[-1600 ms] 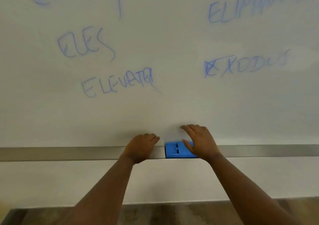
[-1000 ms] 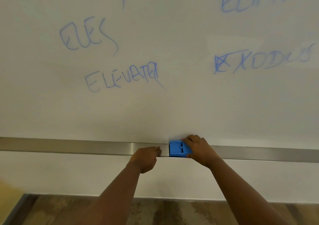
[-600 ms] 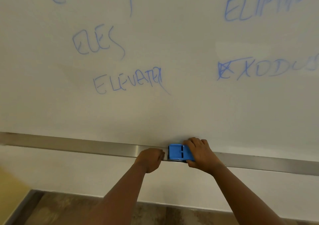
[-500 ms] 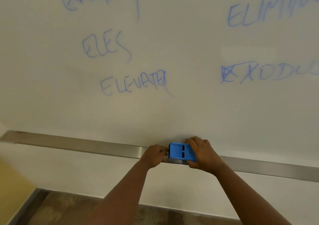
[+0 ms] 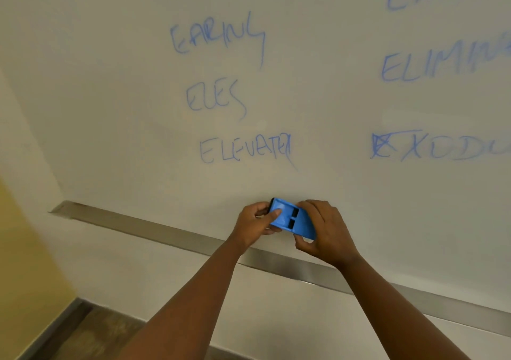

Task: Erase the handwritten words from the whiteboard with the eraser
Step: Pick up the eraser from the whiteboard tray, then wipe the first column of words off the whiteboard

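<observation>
A blue eraser [image 5: 293,220] is held in front of the whiteboard [image 5: 318,105], just above the metal tray. My left hand [image 5: 255,224] grips its left end, thumb on the blue face. My right hand [image 5: 323,232] grips its right end with curled fingers. Blue handwritten words cover the board: "ELEVATER" [image 5: 244,149] directly above the eraser, "ELES" [image 5: 214,98], "EARING" [image 5: 217,37], "EXODU" [image 5: 439,145] and "ELIMIN" [image 5: 442,61] to the right. More writing is cut off at the top edge.
A long metal tray [image 5: 166,231] runs along the board's lower edge, slanting down to the right. Below it is white wall [image 5: 276,318]. A yellow surface [image 5: 25,263] stands at the left, and dark wood floor [image 5: 91,334] shows at the bottom.
The eraser has been lifted off the tray. My left hand, earlier beside it on the tray, now grips its left end. The view has swung left and tilted.
</observation>
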A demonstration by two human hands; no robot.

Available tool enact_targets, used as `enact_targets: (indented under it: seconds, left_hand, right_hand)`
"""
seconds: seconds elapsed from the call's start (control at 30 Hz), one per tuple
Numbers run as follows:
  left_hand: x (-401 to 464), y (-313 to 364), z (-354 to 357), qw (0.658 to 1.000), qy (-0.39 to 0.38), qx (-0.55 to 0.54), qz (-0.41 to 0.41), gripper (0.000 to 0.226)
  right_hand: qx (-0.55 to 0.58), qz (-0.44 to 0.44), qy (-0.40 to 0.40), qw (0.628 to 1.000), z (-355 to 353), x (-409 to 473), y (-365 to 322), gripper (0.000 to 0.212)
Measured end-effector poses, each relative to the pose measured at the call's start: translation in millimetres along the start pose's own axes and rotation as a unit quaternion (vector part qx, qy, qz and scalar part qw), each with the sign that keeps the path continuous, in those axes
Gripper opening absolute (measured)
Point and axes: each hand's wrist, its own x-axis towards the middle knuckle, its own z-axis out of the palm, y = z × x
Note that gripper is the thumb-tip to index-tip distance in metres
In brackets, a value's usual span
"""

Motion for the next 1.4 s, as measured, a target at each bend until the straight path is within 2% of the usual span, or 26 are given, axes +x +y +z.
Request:
enact_targets:
  seconds: [0.07,0.13,0.2,0.27,0.37,0.43,0.6,0.73,0.83,0.93,1.2,1.27,1.4]
  left_hand:
    - [4,9,-4,0.997,0.042,0.017,0.065,0.021]
    - [6,21,-8,0.979,0.102,0.067,0.163,0.014]
    - [10,34,-21,0.939,0.165,0.142,0.265,0.021]
    - [17,47,-39,0.891,0.236,0.199,0.332,0.029]
    - [32,64,-69,0.823,0.34,0.266,0.369,0.034]
    - [42,70,-89,0.791,0.377,0.295,0.382,0.035]
    - [64,85,-126,0.743,0.407,0.347,0.402,0.048]
    - [83,107,-154,0.706,0.425,0.361,0.437,0.058]
    - [102,125,-172,0.689,0.432,0.37,0.449,0.063]
    - [118,130,-175,0.69,0.416,0.382,0.453,0.061]
    - [130,124,-179,0.682,0.404,0.39,0.468,0.059]
    - [129,124,-178,0.681,0.406,0.392,0.467,0.059]
    - [129,124,-178,0.678,0.411,0.396,0.463,0.061]
  right_hand:
    - [-0.019,-0.009,0.041,0.999,-5,12,-3,0.07]
    - [-0.031,-0.009,0.084,0.996,-9,26,-3,0.074]
    - [-0.042,0.0,0.135,0.99,-11,42,-5,0.077]
    - [-0.056,0.007,0.18,0.982,-11,58,-8,0.08]
    - [-0.083,0.019,0.228,0.97,-5,70,-9,0.081]
    - [-0.1,0.032,0.24,0.965,2,69,-9,0.083]
    - [-0.134,0.05,0.242,0.96,14,70,-8,0.086]
    - [-0.16,0.069,0.286,0.942,12,81,-8,0.065]
    - [-0.156,0.087,0.318,0.931,12,97,-14,0.06]
    - [-0.159,0.099,0.34,0.922,23,106,-24,0.06]
    - [-0.192,0.047,0.318,0.927,36,105,-28,0.059]
    - [-0.19,0.074,0.344,0.917,32,106,-25,0.06]
    - [-0.132,0.19,0.435,0.87,30,121,-32,0.062]
